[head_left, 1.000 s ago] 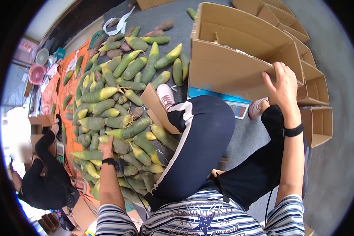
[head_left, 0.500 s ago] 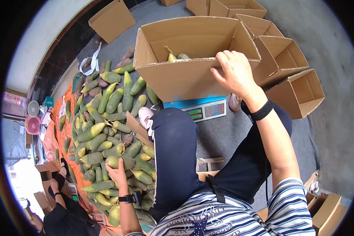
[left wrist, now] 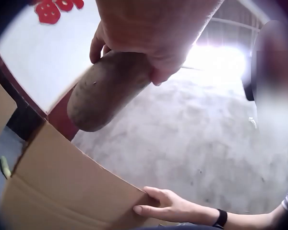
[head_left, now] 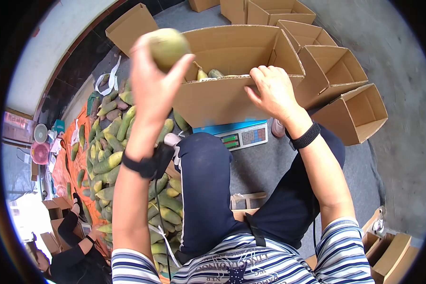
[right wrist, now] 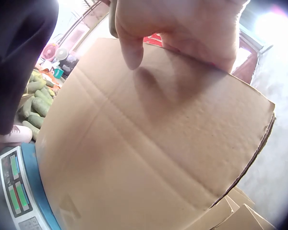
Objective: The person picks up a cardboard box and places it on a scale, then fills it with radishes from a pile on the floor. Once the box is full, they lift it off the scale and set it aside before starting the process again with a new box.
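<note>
My left hand (head_left: 151, 83) grips a thick green radish (head_left: 169, 48) and holds it up at the left end of an open cardboard box (head_left: 222, 100). In the left wrist view the radish's blunt end (left wrist: 89, 110) points down past the fingers, above the box wall (left wrist: 62, 172). My right hand (head_left: 275, 92) holds the box's near rim, thumb on the outer face and fingers over the edge. Inside the box, radishes (head_left: 216, 74) show just above that rim. Beneath the box is a blue-topped weighing scale (head_left: 254, 136).
A large heap of green radishes (head_left: 110, 162) covers an orange sheet on the left. More open cardboard boxes (head_left: 333, 68) stand to the right and behind. At lower left another person (head_left: 75, 251) reaches toward the heap. My knee (head_left: 206, 156) is beside the scale.
The left hand took a radish from the heap and raised it forward to the box's left end. The right hand keeps its hold on the rim. The head view has swung toward the box.
</note>
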{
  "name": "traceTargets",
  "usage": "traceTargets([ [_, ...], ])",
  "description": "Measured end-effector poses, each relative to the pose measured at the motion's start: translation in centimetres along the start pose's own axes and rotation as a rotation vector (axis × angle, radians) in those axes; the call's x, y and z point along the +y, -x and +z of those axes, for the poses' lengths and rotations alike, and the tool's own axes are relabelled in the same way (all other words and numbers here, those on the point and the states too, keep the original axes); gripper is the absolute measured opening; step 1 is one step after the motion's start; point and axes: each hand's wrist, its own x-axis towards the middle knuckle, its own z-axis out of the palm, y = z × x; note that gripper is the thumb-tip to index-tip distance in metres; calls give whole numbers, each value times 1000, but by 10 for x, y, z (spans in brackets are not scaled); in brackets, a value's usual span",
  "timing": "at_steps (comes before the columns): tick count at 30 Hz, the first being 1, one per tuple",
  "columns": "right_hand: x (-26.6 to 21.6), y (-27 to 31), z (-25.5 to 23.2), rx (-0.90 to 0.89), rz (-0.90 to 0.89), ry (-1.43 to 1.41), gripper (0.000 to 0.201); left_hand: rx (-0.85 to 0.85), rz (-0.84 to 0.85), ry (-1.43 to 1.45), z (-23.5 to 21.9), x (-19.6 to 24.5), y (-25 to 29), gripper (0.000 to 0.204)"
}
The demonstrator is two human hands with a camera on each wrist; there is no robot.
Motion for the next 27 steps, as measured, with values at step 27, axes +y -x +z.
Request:
traceTargets([
  [27,6,2,10,174,-5,-123,35,-966,-1032,141,-145,-52,355,27],
])
